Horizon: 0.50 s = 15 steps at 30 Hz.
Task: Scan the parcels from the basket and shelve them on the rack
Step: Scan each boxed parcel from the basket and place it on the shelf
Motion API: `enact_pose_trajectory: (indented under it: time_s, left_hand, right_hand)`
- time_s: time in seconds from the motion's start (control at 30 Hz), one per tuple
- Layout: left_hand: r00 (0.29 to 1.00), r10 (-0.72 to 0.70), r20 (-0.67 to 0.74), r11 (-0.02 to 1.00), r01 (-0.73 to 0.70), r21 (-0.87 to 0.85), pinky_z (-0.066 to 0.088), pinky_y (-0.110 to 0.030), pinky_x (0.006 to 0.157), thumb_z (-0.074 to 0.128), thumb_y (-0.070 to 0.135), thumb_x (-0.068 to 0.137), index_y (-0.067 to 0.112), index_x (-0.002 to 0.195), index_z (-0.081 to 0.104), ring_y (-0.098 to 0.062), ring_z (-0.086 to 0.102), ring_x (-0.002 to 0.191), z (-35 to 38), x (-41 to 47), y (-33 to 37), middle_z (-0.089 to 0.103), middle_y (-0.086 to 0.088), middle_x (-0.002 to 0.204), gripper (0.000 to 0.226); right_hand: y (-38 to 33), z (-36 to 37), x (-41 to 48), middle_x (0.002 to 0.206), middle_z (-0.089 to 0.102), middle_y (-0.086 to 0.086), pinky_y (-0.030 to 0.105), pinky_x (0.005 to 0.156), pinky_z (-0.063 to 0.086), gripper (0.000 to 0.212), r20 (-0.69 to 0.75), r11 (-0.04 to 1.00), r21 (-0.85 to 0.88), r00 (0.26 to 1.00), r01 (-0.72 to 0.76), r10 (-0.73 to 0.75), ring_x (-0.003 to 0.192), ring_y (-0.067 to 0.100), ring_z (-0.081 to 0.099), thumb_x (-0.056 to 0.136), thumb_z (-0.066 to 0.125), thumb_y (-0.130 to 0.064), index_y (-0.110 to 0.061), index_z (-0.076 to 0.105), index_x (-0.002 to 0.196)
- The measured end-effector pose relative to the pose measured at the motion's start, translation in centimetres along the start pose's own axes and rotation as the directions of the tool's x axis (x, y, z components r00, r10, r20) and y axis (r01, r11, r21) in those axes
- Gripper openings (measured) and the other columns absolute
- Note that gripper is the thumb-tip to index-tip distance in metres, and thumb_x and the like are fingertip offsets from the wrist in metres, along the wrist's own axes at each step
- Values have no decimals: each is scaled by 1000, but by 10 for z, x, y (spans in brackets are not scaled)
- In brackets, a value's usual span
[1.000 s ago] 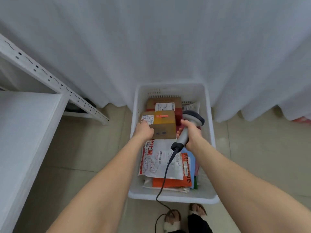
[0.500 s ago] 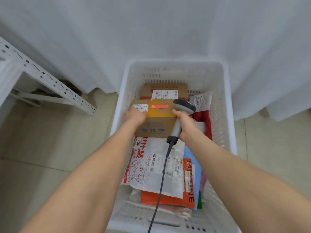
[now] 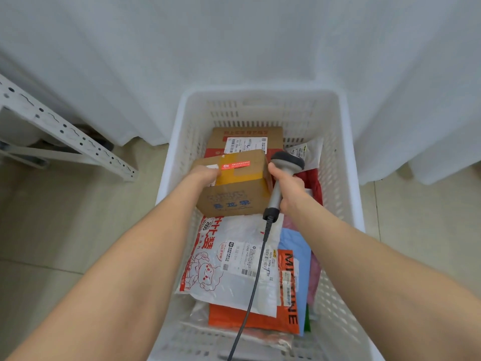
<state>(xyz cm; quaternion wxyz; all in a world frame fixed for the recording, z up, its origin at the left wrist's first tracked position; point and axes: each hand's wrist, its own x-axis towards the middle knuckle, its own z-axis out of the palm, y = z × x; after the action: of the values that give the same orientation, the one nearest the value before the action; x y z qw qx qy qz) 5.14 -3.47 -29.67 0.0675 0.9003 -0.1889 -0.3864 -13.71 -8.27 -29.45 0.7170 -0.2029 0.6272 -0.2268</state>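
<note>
Two grips busy over the basket. Left grip [image 3: 205, 175] is clamped on the left end of a box [image 3: 234, 191], fingers curled over its top edge by the white label, thumb hidden. Right grip [image 3: 289, 188] is wrapped tight round the handle of a scanner [image 3: 287, 160], thumb up at the neck. Scanner head sits just beside the box's top right corner, handle running down along the box's right edge. Can't tell if they touch.

Box is brown card with yellow tape and a red sticker on top and blue print on the near face. It is tilted so that face is toward the person. It sits inside the basket [image 3: 260, 95], about midway back, above the far end of a white bag [image 3: 234, 259]. Can't tell whether it rests on anything.

Black cable [image 3: 253, 285] drops from the scanner butt across the white bag toward the near rim. Behind the box is a second box [image 3: 247, 136], label up, against the far wall. Right of the scanner head is a small white packet [image 3: 305, 152], with a red bag [image 3: 313, 183] below it. Under the white bag are an orange bag [image 3: 286, 308] and a blue bag [image 3: 296, 241], with a pink bag [image 3: 315, 269] at the right wall.

Basket is white slotted plastic, on a tiled floor [image 3: 65, 230]. Rack [image 3: 65, 134] stands at left, well apart from the basket, white perforated post showing. White curtain [image 3: 234, 48] hangs behind both.
</note>
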Motion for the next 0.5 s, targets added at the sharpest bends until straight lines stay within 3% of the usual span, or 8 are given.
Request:
enact_pose_trajectory:
  time_s: [0.1, 0.2, 0.3, 0.37, 0.5]
  left_hand:
    - [993, 38, -114, 969, -8, 246, 31, -41, 110, 49, 66, 86, 12, 139, 44, -34, 32, 134, 4, 3, -3, 38, -17, 144, 76]
    - [985, 91, -145, 965, -51, 257, 36, -41, 107, 51, 63, 86, 11, 134, 48, -33, 41, 129, 1, 4, -3, 45, -16, 140, 70]
    - [987, 96, -128, 992, -85, 89, 45, -36, 98, 59, 46, 89, 6, 128, 53, -30, 53, 119, -2, 7, 0, 56, -14, 130, 56]
    - [988, 64, -143, 994, -75, -80, 50, -33, 90, 65, 33, 87, 4, 121, 55, -26, 60, 110, 0, 7, 0, 61, -12, 123, 45]
    - [999, 3, -44, 940, -18, -342, 53, -36, 88, 65, 22, 88, 6, 116, 57, -25, 64, 101, 7, -7, -5, 65, -10, 114, 33]
  right_hand:
    - [6, 12, 5, 123, 62, 12, 53, 96, 50, 74, -22, 997, -70, 999, 44, -46, 110, 33, 62, 73, 85, -30, -3, 48, 131]
    - [13, 22, 11, 123, 61, 13, 50, 97, 50, 64, -83, 969, -243, 994, 49, -71, 112, 33, 60, 75, 83, -24, -5, 49, 125]
    - [17, 11, 21, 122, 62, 13, 45, 95, 51, 52, -168, 953, -301, 981, 40, -95, 108, 32, 60, 80, 75, -21, -7, 52, 125]
    - [19, -2, 26, 123, 61, 14, 46, 97, 49, 58, -202, 955, -295, 976, 14, -77, 108, 32, 60, 80, 73, -21, -6, 49, 130]
    - [19, -14, 16, 117, 62, 12, 47, 96, 51, 61, -189, 977, -212, 980, 15, -56, 101, 29, 61, 77, 76, -19, -7, 47, 130]
